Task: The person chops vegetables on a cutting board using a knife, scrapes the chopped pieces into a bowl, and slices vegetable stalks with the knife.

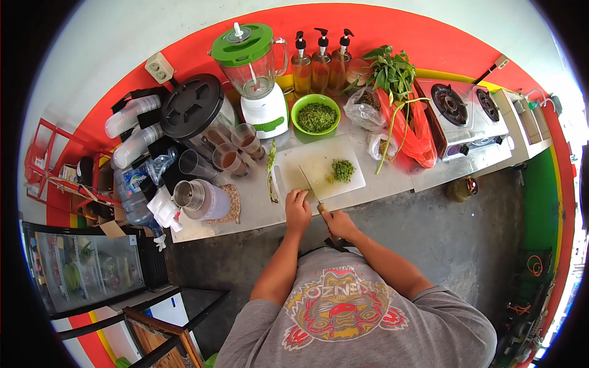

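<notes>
My right hand (339, 224) is closed around the wooden handle of a knife (311, 186), whose blade points away across the white cutting board (288, 165). At the board's front edge, beside the blade, my left hand (298, 210) has its fingers curled together; whatever they hold, if anything, is hidden. A small heap of chopped green leaves (342, 171) lies on the right half of the board. Behind the board stands a light green bowl (296, 124) filled with chopped greens (316, 116). Some long green pods or stems (271, 172) lie along the board's left side.
At the back stand a blender (262, 110) and several pump bottles (321, 64). Cups (233, 161), a metal-topped jug (211, 199) and a black-lidded container (191, 107) crowd the left. To the right are leafy greens (392, 73), a red bag (417, 135) and a gas stove (469, 116).
</notes>
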`<state>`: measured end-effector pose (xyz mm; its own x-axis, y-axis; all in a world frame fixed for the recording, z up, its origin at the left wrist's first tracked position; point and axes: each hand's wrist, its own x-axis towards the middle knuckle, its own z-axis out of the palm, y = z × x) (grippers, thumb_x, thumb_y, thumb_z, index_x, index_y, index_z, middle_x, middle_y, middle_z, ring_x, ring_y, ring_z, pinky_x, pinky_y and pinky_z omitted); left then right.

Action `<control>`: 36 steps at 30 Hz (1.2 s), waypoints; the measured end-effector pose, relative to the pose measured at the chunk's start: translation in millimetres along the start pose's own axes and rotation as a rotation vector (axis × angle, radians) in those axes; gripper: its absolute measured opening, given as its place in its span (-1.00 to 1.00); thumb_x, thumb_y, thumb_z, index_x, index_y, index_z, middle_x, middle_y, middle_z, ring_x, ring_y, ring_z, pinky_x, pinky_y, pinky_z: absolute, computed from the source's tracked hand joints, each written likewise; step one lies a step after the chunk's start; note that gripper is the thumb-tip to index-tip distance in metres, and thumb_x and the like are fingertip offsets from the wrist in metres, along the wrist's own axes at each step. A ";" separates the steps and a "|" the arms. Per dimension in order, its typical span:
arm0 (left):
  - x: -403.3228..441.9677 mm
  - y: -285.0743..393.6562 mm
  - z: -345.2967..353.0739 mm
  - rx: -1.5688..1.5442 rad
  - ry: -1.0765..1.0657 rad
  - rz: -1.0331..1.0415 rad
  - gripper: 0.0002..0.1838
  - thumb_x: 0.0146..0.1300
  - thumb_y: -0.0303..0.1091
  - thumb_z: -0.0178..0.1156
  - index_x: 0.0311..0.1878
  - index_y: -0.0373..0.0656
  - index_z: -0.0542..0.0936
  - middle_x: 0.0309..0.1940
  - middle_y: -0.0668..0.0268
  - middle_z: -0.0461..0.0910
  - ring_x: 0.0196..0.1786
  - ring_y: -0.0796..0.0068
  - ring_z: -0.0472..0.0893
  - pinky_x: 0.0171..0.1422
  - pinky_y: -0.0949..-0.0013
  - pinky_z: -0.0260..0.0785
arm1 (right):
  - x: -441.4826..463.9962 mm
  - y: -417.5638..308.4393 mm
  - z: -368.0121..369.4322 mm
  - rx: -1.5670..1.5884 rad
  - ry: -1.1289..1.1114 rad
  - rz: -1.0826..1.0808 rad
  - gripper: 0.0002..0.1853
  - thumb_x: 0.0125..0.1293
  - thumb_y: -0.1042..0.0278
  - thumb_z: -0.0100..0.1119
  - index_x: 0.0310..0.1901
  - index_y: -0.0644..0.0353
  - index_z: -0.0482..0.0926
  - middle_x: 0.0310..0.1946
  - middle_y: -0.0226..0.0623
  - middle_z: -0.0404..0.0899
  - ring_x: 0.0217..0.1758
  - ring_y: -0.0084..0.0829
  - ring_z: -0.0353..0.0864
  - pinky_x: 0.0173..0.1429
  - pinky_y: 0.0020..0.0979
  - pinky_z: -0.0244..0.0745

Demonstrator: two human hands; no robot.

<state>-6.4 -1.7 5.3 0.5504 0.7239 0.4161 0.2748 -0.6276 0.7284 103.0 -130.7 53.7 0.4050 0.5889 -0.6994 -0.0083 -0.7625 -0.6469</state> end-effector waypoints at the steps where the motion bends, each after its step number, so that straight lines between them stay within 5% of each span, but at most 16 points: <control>1: 0.2 -0.1 -0.9 -0.002 -0.009 -0.004 -0.68 0.12 -0.66 0.10 -0.04 -0.32 0.65 -0.08 0.07 0.56 0.00 0.00 0.54 0.15 0.06 0.43 | 2.1 0.0 -1.6 -0.017 0.015 -0.020 -0.40 0.56 -0.09 0.03 -0.32 0.44 0.61 -0.53 -0.13 0.65 -0.53 -0.30 0.69 -0.37 -0.23 0.64; 9: -1.4 -2.9 -3.3 -0.023 -0.035 -0.016 -0.64 0.14 -0.67 0.09 0.01 -0.33 0.66 -0.06 0.07 0.56 0.03 -0.02 0.56 0.16 0.08 0.45 | -6.6 0.2 -3.5 0.110 -0.036 0.038 -0.43 0.57 -0.06 0.00 -0.33 0.40 0.60 -0.54 -0.18 0.63 -0.55 -0.34 0.67 -0.39 -0.26 0.62; 12: -0.6 -2.3 -4.0 -0.012 -0.054 -0.027 -0.63 0.14 -0.67 0.09 0.02 -0.33 0.67 -0.05 0.06 0.57 0.03 -0.02 0.57 0.15 0.08 0.46 | 1.5 3.4 -6.1 -0.064 0.074 -0.152 -0.46 0.58 -0.05 0.00 -0.29 0.37 0.59 -0.53 -0.18 0.63 -0.54 -0.36 0.67 -0.40 -0.27 0.62; 14: -2.5 -5.3 -4.1 -0.023 -0.057 -0.042 -0.63 0.14 -0.66 0.10 0.02 -0.32 0.67 -0.04 0.06 0.58 0.04 -0.01 0.58 0.17 0.09 0.46 | -3.6 -11.1 -15.5 0.019 -0.045 0.029 -0.49 0.59 -0.06 -0.02 -0.23 0.33 0.59 -0.53 -0.18 0.63 -0.52 -0.36 0.69 -0.40 -0.27 0.62; 17: -4.4 -6.4 -3.6 -0.030 -0.036 -0.043 -0.64 0.15 -0.66 0.10 0.02 -0.31 0.67 -0.03 0.06 0.59 0.05 -0.01 0.58 0.18 0.09 0.46 | -15.2 -9.0 -9.1 0.200 -0.061 -0.054 -0.48 0.59 -0.08 -0.04 -0.22 0.33 0.57 -0.53 -0.19 0.62 -0.54 -0.37 0.68 -0.41 -0.28 0.61; 21: -4.9 -3.9 -2.1 -0.008 -0.023 -0.079 -0.65 0.15 -0.65 0.11 0.01 -0.29 0.66 -0.02 0.06 0.59 0.05 -0.01 0.58 0.19 0.08 0.46 | 15.2 21.2 -3.3 -0.086 0.067 -0.209 -0.45 0.60 -0.09 -0.07 -0.23 0.34 0.56 -0.54 -0.18 0.61 -0.56 -0.37 0.65 -0.44 -0.28 0.60; 23: -5.8 -5.0 -2.3 -0.028 0.007 -0.075 -0.67 0.13 -0.66 0.08 -0.04 -0.29 0.66 -0.05 0.04 0.60 0.02 -0.03 0.60 0.12 0.09 0.48 | 2.7 -4.1 -13.6 0.024 -0.064 -0.007 -0.46 0.60 -0.08 -0.06 -0.20 0.36 0.57 -0.53 -0.17 0.63 -0.56 -0.36 0.65 -0.40 -0.28 0.61; 27: -4.6 -2.5 -3.9 -0.032 0.017 -0.055 -0.69 0.13 -0.65 0.09 -0.05 -0.30 0.65 -0.04 0.06 0.59 0.01 -0.02 0.60 0.11 0.11 0.48 | -6.2 -9.7 -11.3 0.062 -0.068 0.029 -0.45 0.59 -0.08 -0.05 -0.18 0.37 0.59 -0.53 -0.17 0.63 -0.55 -0.35 0.67 -0.38 -0.28 0.62; 30: -6.0 -3.3 -1.6 -0.009 0.028 -0.049 -0.69 0.13 -0.66 0.08 -0.06 -0.31 0.64 -0.04 0.07 0.59 -0.02 0.01 0.61 0.07 0.13 0.49 | 1.5 3.2 -6.1 -0.050 0.045 -0.153 -0.43 0.59 -0.09 -0.04 -0.18 0.42 0.58 -0.53 -0.20 0.62 -0.57 -0.37 0.66 -0.40 -0.29 0.62; 36: -6.4 -7.3 -1.0 -0.037 0.030 -0.075 -0.73 0.14 -0.66 0.08 -0.08 -0.33 0.61 -0.05 0.08 0.58 -0.11 0.09 0.61 -0.05 0.22 0.50 | -4.8 -11.8 -14.9 0.019 -0.095 0.012 -0.43 0.58 -0.09 -0.01 -0.19 0.41 0.59 -0.52 -0.21 0.64 -0.52 -0.37 0.69 -0.34 -0.25 0.63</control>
<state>-12.8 -1.5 -2.2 0.5058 0.7767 0.3753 0.2845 -0.5610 0.7774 114.7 -128.5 69.1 0.3159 0.6034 -0.7322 -0.0305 -0.7649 -0.6434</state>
